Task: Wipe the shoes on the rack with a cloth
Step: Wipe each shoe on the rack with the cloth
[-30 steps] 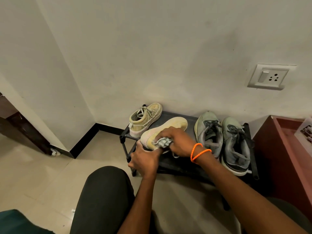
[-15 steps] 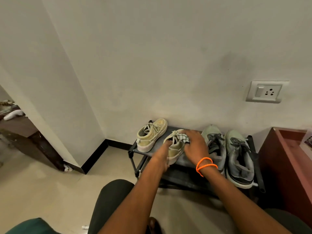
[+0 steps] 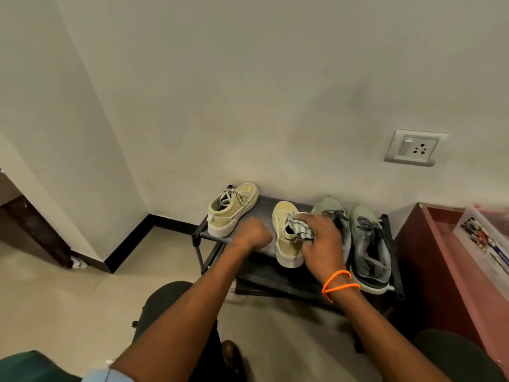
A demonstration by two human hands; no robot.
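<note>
A low black shoe rack (image 3: 210, 234) stands against the wall. On its top shelf a beige sneaker (image 3: 286, 245) sits upright, toe toward the wall. My right hand (image 3: 323, 244), with an orange band at the wrist, grips a bunched striped grey cloth (image 3: 300, 230) and presses it onto that sneaker's opening. Just left of the sneaker, my left hand (image 3: 252, 234) is curled into a fist with nothing visible in it. The matching beige sneaker (image 3: 232, 209) lies at the rack's left end. Two grey-green sneakers (image 3: 369, 244) fill the right end.
A red-brown cabinet (image 3: 432, 260) with papers on top stands close to the rack's right side. Above it on the wall is a socket plate (image 3: 414, 148). My knee (image 3: 165, 301) in dark trousers is just in front, over a beige tiled floor (image 3: 68, 299).
The beige sneaker, held sole-up in both hands a second ago, now stands upright on the shelf. My left hand has let go of it; my right hand still holds the cloth on it.
</note>
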